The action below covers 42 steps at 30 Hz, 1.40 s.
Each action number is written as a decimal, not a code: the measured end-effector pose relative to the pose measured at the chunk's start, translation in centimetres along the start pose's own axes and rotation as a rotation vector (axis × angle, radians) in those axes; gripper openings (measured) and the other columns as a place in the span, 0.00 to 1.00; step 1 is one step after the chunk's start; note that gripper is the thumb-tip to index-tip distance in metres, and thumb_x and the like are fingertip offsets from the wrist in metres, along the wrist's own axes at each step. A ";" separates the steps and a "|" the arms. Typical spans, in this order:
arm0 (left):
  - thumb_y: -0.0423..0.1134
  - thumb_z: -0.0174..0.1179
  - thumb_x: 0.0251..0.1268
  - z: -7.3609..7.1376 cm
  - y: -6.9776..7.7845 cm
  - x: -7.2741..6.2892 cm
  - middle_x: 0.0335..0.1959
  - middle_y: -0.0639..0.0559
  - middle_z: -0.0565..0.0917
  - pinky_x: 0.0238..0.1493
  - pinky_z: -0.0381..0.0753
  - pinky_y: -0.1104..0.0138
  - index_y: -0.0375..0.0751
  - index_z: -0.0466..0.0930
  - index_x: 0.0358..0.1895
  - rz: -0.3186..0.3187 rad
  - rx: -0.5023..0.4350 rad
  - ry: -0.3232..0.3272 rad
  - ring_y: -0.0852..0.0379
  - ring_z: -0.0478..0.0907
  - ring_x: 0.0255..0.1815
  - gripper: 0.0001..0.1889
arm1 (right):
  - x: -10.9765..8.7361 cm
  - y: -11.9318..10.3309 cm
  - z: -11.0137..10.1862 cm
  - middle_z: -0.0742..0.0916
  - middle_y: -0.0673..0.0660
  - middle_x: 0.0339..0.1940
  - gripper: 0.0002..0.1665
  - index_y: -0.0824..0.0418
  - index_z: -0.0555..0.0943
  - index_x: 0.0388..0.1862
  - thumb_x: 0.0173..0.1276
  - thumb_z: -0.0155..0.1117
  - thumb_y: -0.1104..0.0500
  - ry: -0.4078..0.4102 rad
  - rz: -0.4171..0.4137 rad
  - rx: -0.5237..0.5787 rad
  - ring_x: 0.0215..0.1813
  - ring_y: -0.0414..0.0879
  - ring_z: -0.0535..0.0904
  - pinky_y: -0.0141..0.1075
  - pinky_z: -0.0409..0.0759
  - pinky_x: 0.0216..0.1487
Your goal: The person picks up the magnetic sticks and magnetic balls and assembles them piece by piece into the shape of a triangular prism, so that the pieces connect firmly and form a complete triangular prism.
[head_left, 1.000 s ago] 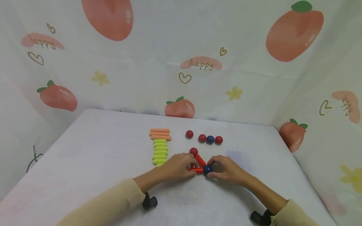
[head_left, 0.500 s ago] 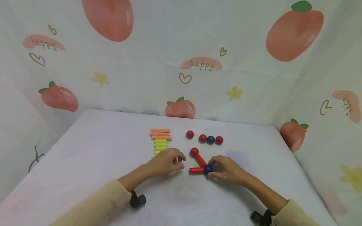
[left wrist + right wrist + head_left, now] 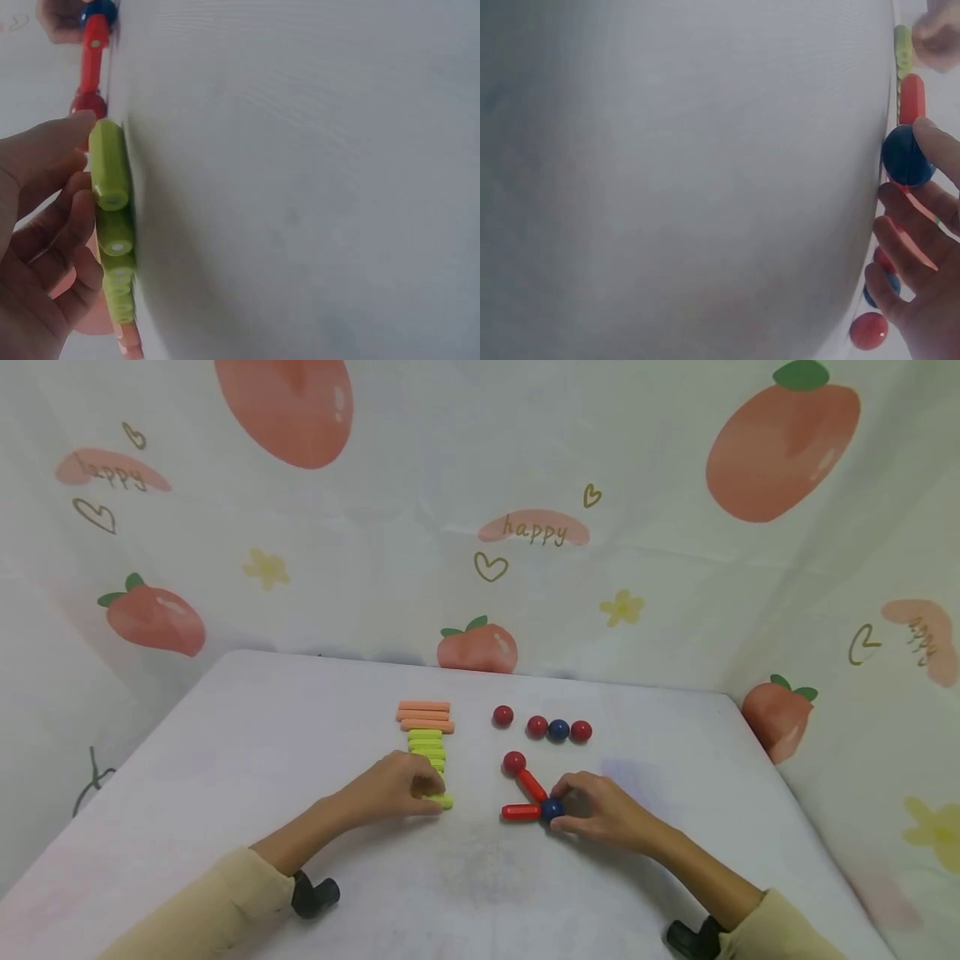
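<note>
Gripping a dark blue ball [image 3: 552,810] between thumb and index finger, the right hand [image 3: 603,810] rests on the desk [image 3: 225,760] in the head view. Two red sticks meet at that ball: one [image 3: 521,812] points toward the left hand [image 3: 397,785], the other [image 3: 532,786] slants away to a red ball [image 3: 514,763] at its far end. The left hand bends over the near end of a column of green sticks [image 3: 426,745], thumb and fingers about the nearest green stick [image 3: 446,801]. Orange sticks [image 3: 427,725] lie just beyond the column. Farther back are a single red ball [image 3: 503,716] and a close row of red, blue and red balls [image 3: 558,730].

From the left wrist, the thumb touches one end of the nearest green stick, with the lower fingers loosely curled beside the column.

From the right wrist, the thumb presses the blue ball, the index finger against its other side, the remaining fingers spread.
</note>
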<state>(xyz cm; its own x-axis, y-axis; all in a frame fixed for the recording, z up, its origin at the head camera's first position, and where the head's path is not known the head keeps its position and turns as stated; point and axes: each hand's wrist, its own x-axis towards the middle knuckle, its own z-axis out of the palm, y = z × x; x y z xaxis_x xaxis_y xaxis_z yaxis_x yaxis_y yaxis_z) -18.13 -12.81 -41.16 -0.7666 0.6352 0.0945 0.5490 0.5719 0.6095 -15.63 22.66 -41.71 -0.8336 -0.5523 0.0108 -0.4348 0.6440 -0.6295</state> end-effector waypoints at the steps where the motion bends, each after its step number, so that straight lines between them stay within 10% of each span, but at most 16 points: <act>1: 0.38 0.75 0.53 -0.1 0.0 -0.3 0.31 0.62 0.82 0.34 0.78 0.71 0.42 0.88 0.39 0.007 0.014 -0.014 0.65 0.74 0.30 0.11 | 0.0 0.0 0.0 0.85 0.43 0.45 0.20 0.53 0.81 0.49 0.61 0.75 0.49 0.001 0.003 0.000 0.48 0.41 0.79 0.40 0.81 0.53; 12: 0.38 0.73 0.54 0.5 1.2 -0.8 0.27 0.62 0.80 0.31 0.72 0.69 0.43 0.88 0.38 -0.035 0.252 0.024 0.63 0.69 0.27 0.08 | 0.2 0.1 0.0 0.85 0.44 0.44 0.19 0.54 0.81 0.48 0.61 0.75 0.49 0.003 -0.016 -0.008 0.47 0.41 0.79 0.38 0.82 0.51; 25: 0.40 0.71 0.58 2.9 3.3 4.1 0.24 0.58 0.82 0.26 0.78 0.67 0.41 0.90 0.37 -0.299 -0.206 0.112 0.57 0.76 0.24 0.08 | 0.2 0.1 0.0 0.85 0.42 0.44 0.20 0.52 0.81 0.48 0.60 0.75 0.48 -0.001 -0.020 -0.013 0.47 0.41 0.79 0.38 0.81 0.52; 32: 0.42 0.70 0.59 3.8 4.2 6.0 0.23 0.57 0.82 0.27 0.77 0.67 0.43 0.89 0.33 -0.413 -0.224 0.098 0.56 0.77 0.25 0.06 | 0.4 0.3 0.1 0.85 0.43 0.44 0.20 0.53 0.81 0.48 0.61 0.75 0.48 -0.009 -0.022 -0.010 0.47 0.41 0.79 0.38 0.82 0.52; 42: 0.41 0.69 0.61 3.7 3.8 7.2 0.26 0.57 0.83 0.30 0.78 0.68 0.43 0.88 0.37 -0.382 -0.252 0.102 0.56 0.78 0.28 0.06 | 0.3 0.2 -0.1 0.85 0.42 0.43 0.20 0.52 0.81 0.47 0.60 0.75 0.48 -0.012 0.014 -0.003 0.47 0.41 0.79 0.38 0.81 0.52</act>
<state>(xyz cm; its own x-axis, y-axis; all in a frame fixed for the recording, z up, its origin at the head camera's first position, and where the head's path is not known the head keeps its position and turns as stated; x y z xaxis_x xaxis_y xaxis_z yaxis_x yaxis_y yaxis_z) -20.35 -4.18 -41.08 -0.9336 0.3426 -0.1046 0.1332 0.6030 0.7866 -15.97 22.64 -41.79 -0.8355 -0.5495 -0.0076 -0.4241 0.6535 -0.6270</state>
